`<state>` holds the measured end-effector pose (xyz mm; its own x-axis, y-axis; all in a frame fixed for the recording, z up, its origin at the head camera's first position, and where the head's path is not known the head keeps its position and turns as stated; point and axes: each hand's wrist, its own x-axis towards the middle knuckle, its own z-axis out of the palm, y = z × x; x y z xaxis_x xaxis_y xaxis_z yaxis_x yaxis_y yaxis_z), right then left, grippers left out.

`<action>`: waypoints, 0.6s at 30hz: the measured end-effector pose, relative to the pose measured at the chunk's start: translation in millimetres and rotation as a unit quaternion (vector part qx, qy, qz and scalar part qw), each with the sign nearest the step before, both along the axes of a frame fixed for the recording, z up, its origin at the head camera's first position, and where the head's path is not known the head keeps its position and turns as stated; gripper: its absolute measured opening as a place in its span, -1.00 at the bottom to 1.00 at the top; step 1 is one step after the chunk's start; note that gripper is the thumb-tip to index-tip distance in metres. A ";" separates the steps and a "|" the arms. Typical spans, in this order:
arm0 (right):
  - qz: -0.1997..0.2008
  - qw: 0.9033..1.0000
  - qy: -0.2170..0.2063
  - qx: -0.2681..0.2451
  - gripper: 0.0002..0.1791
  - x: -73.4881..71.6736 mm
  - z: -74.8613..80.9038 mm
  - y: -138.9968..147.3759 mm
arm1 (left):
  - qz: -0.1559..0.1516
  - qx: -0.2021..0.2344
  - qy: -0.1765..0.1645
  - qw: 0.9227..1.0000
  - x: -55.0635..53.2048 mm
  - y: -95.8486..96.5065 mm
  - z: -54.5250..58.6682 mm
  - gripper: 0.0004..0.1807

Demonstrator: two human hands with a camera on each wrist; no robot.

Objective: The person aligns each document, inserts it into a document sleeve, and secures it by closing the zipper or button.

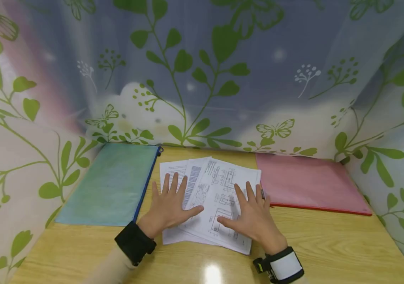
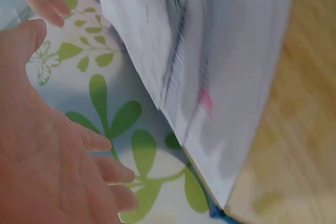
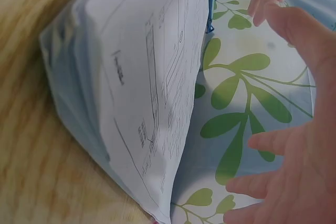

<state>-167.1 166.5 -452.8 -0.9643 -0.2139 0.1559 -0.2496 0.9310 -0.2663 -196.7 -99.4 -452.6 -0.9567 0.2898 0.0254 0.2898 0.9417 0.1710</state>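
Several printed sheets lie fanned out on the wooden table. The top sheet (image 1: 205,201) carries line drawings of parts, and text sheets (image 1: 171,167) peek out beneath it on the left. Over the left part of the papers is my left hand (image 1: 168,207), fingers spread and straight. My right hand (image 1: 256,221) spreads over the right edge of the drawing sheet. In the wrist views, a gap shows between each palm and the paper stack (image 3: 142,77). Neither hand holds anything.
To the left lies a green zip folder (image 1: 113,185) with a blue zipped edge. A pink zip folder (image 1: 312,181) with a red edge lies to the right, its near corner by the papers. Leaf-patterned curtains (image 1: 202,79) enclose the table (image 1: 337,248) at the back and sides.
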 end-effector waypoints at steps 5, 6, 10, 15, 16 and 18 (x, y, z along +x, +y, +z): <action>0.003 1.000 0.012 0.001 0.20 0.3 -0.2 -1.4 | -0.004 -0.009 -0.007 1.000 -9.8 -16.4 6.2 0.26; 0.004 1.000 0.011 0.002 0.20 0.3 -0.3 -1.0 | -0.005 -0.009 -0.007 1.000 -12.1 -19.0 8.0 0.26; 0.000 1.000 0.010 0.006 0.17 0.3 -0.3 0.7 | -0.008 0.006 -0.007 1.000 -21.9 -27.6 15.3 0.25; 0.000 1.000 0.004 0.010 0.14 0.5 -1.0 2.3 | -0.005 0.019 -0.007 1.000 -33.9 -40.0 21.6 0.21; 0.000 1.000 0.002 0.009 0.13 0.5 -1.0 2.4 | -0.005 0.021 -0.005 1.000 -36.4 -43.0 22.1 0.20; -0.001 1.000 -0.002 0.008 0.13 0.7 -1.2 2.4 | -0.002 0.020 -0.007 1.000 -41.5 -49.1 22.9 0.19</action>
<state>-166.5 168.9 -454.0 -0.9651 -0.2153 0.1491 -0.2476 0.9356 -0.2517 -238.2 -148.5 -429.8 -0.9557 0.2933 0.0235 0.2914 0.9324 0.2136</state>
